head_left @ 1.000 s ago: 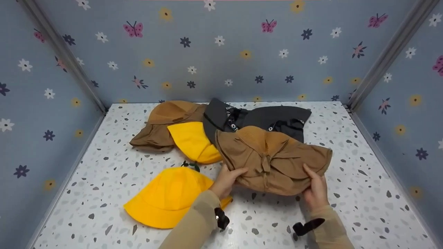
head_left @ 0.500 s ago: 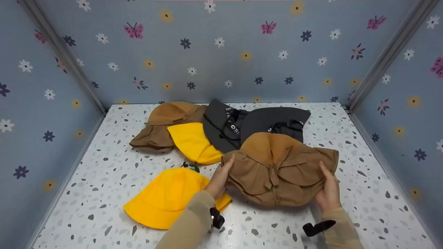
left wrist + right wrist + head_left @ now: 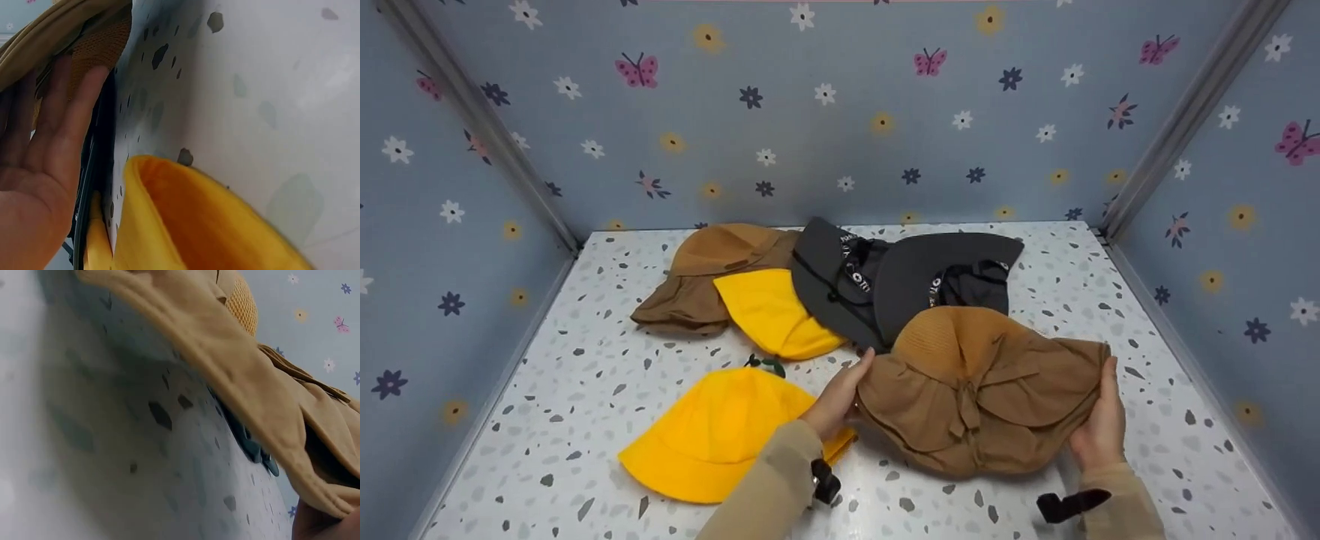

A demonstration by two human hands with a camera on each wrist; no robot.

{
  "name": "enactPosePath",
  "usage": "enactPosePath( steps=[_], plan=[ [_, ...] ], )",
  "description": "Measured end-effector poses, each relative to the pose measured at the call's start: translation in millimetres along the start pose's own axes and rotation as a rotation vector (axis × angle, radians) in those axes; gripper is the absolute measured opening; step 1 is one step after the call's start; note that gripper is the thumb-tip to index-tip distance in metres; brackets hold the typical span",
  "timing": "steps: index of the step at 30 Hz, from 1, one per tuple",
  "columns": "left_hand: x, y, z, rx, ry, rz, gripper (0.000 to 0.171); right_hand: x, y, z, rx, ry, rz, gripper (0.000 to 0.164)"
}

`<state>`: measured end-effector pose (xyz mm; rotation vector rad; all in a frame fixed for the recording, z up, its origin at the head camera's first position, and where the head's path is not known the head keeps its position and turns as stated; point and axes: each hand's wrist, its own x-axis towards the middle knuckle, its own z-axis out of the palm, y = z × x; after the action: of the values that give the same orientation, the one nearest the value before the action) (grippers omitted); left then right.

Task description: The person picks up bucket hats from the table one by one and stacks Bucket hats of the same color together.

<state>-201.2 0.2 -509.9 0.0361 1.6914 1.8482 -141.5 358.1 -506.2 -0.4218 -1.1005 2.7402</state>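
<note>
Left hand (image 3: 836,395) and right hand (image 3: 1102,421) grip opposite sides of a floppy hat (image 3: 971,405) (brown, lighter tan toward the top), held above a speckled table (image 3: 922,517), right of a yellow hat (image 3: 716,439).

Speckled white tabletop (image 3: 930,506); on it two yellow hats (image 3: 712,442); two grey hats (image 3: 911,262); one brown hat (image 3: 686,300)

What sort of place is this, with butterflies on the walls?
Probably a small booth set up as a workspace. Walls with flowers and butterflies stand on three sides, metal posts run up the corners, and hats lie on a speckled white surface.
</note>
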Motion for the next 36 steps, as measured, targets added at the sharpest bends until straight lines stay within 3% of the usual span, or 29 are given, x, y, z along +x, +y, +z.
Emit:
enactPosePath(
  steps=[3, 7, 10, 14, 18, 25, 30, 36],
  plan=[
    [0.2, -1.5, 1.2, 0.079, 0.015, 0.028, 0.063, -3.8, -6.6, -6.7, -0.017, 0.066, -0.012, 0.039],
    [-0.8, -2.4, -0.5, 0.163, 0.033, 0.067, 0.052, -7.4, -14.0, -15.6, -0.065, 0.169, -0.039, 0.024],
    [-1.6, -2.7, -2.0, 0.179, 0.024, 0.096, 0.045, -9.5, -18.2, -21.7, -0.146, 0.298, -0.037, 0.014],
    [-2.2, -4.4, -1.4, 0.195, 0.003, 0.148, 0.034, -11.8, -21.8, -31.4, -0.271, 0.414, -0.010, 0.015],
    [-1.3, -6.4, -0.5, 0.247, 0.004, 0.171, 0.031, -13.2, -24.3, -42.2, -0.362, 0.452, 0.021, 0.022],
    [0.3, -9.7, -4.1, 0.516, 0.099, 0.227, 0.029, -12.4, -25.6, -56.0, -0.366, 0.481, 0.072, 0.020],
    [0.2, -12.4, -6.0, 0.589, 0.141, 0.231, 0.028, -10.8, -24.1, -61.8, -0.339, 0.488, 0.095, 0.019],
    [-1.9, -13.3, -11.8, 0.649, 0.136, 0.226, 0.027, -10.2, -21.4, -66.5, -0.421, 0.501, 0.090, 0.008]
  ],
)
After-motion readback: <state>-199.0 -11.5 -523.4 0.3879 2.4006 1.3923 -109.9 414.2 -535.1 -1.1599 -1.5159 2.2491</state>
